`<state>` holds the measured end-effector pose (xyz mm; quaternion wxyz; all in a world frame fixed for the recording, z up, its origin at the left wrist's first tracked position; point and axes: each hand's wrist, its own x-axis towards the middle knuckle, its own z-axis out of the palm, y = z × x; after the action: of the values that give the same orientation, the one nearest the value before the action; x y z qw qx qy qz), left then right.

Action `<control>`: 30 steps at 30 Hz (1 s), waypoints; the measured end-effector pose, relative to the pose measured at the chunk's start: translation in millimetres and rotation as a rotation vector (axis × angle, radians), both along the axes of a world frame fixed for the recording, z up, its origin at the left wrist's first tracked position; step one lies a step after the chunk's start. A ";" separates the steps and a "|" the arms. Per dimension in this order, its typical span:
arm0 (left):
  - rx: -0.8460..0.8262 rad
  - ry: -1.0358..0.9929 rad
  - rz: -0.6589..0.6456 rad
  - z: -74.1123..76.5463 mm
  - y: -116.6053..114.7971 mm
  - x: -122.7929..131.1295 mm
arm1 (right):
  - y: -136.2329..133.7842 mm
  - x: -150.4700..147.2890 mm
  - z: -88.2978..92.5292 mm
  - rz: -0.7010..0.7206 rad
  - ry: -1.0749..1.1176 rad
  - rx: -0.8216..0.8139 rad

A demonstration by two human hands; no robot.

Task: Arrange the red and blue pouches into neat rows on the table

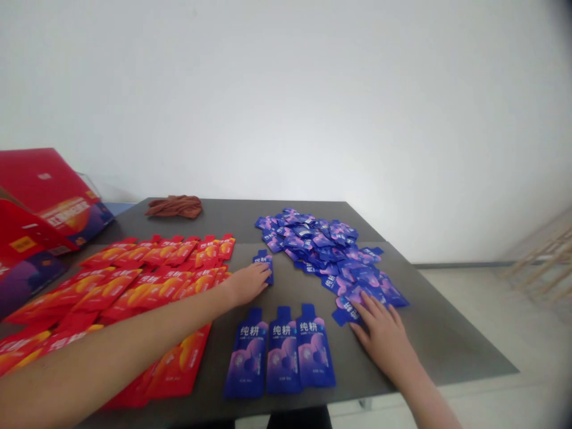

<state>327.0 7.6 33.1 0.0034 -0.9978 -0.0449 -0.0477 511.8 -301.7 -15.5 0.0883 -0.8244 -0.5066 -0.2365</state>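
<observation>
My left hand (248,284) reaches over the table with its fingers closed on the edge of a blue pouch (263,258), whose spout end points to the far side. My right hand (385,332) has its fingers spread, the tips touching another blue pouch (349,308) at the near edge of a loose heap of blue pouches (313,238). Between my arms, three blue pouches lie face up side by side: a left one (246,360), a middle one (283,357) and a right one (315,351), the last two touching.
Overlapping rows of red pouches (134,289) cover the left of the dark table (440,339), partly under my left forearm. Red and blue cartons (44,202) stand at the far left. A brown cloth (175,206) lies near the back edge, before a white wall (286,107).
</observation>
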 end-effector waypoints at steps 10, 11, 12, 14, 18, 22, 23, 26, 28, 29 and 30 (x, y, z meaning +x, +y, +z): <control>-0.249 -0.041 -0.313 16.1 -101.9 2.0 | -10.4 -60.4 -4.5 -0.234 -0.124 -0.010; -0.250 -0.026 -0.349 13.8 -107.0 1.6 | -11.2 -62.4 -5.0 -0.236 -0.121 0.007; -0.250 -0.013 -0.383 11.2 -110.2 1.0 | -12.0 -64.2 -5.5 -0.235 -0.104 0.025; -0.250 0.012 -0.443 6.3 -112.4 -0.7 | -13.5 -68.5 -6.8 -0.216 -0.043 0.055; -0.276 0.030 -0.479 2.8 -110.6 -5.2 | -15.6 -85.0 -9.3 -0.160 0.027 0.095; -0.323 0.055 -0.447 6.0 -111.0 -7.1 | -12.2 -102.7 -10.1 -0.145 0.028 0.131; -0.326 0.055 -0.444 6.4 -111.4 -7.0 | -10.5 -105.5 -9.8 -0.156 0.025 0.134; -0.314 0.039 -0.450 4.6 -112.2 -6.7 | -5.3 -109.6 -8.8 -0.185 0.021 0.125; -0.297 0.024 -0.450 1.4 -112.5 -6.8 | -2.6 -110.1 -8.2 -0.196 0.034 0.118; -0.288 0.017 -0.453 -0.2 -112.7 -7.0 | -1.4 -110.3 -8.1 -0.198 0.045 0.118; -0.280 0.012 -0.457 -1.6 -112.9 -7.2 | -0.4 -110.6 -8.1 -0.199 0.060 0.115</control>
<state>319.9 -105.3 31.5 -0.1451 -0.9731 0.1755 -0.0347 401.2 -302.1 -23.6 0.1267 -0.8709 -0.4050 -0.2478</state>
